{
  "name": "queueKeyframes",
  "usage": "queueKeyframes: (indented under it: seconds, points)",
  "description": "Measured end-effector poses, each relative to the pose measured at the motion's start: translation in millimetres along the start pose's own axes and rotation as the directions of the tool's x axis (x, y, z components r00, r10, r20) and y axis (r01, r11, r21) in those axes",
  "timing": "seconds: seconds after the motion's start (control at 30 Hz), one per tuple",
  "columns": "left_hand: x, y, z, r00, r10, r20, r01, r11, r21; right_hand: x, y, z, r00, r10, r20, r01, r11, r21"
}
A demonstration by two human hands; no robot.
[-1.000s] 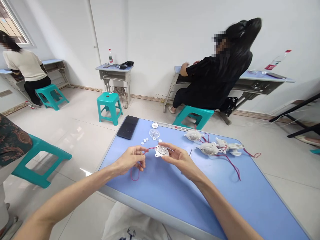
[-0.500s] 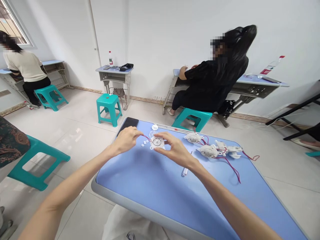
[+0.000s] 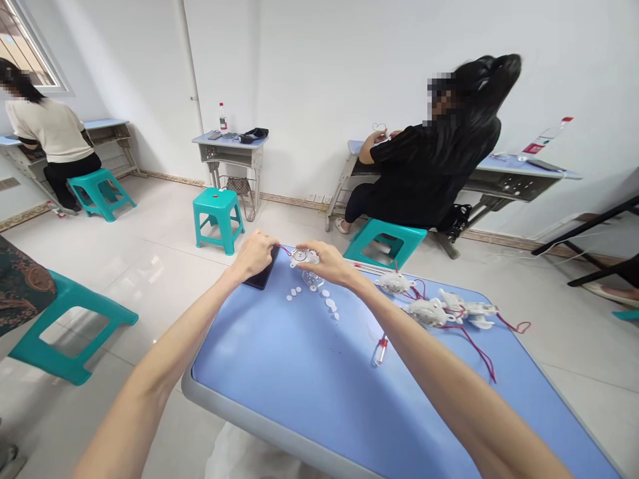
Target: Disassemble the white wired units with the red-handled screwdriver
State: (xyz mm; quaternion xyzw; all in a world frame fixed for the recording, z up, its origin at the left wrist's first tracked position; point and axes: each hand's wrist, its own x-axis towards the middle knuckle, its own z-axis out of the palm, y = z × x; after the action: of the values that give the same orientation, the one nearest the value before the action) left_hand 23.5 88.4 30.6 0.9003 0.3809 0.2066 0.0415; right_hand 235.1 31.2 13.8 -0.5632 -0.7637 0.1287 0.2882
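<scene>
Both my arms reach to the far edge of the blue table [image 3: 309, 372]. My right hand [image 3: 327, 263] pinches a small round white plastic part [image 3: 300, 255] above the table's far rim. My left hand [image 3: 257, 255] is closed on the thin red wire [image 3: 285, 250] that runs from that part. It hovers over a black phone [image 3: 261, 276]. Several small white discs [image 3: 312, 295] lie scattered on the table just under my hands, beside a clear round piece [image 3: 310, 279].
Three white wired assemblies [image 3: 429, 309] with red leads lie at the table's right. A small clear tube with a red end [image 3: 380, 349] lies mid-table. Teal stools [image 3: 218, 214] stand on the floor. A person in black [image 3: 429, 166] sits at a desk ahead, another at far left.
Both hands have carried the white part and its red wire away from me, from the middle of the table to its far edge over the phone.
</scene>
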Motion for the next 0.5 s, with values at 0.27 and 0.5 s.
queueKeyframes:
  seconds: [0.27,0.5]
  points:
    - [14,-12,15.8,0.999,-0.048,0.019,0.047,0.998,0.052,16,14,14,0.998,0.059,0.026,-0.057,0.996,-0.064]
    - [18,-17,22.7,0.998,-0.069,0.015,0.067,0.994,0.082,24,17,22,0.994,0.106,0.015,-0.104,0.991,-0.087]
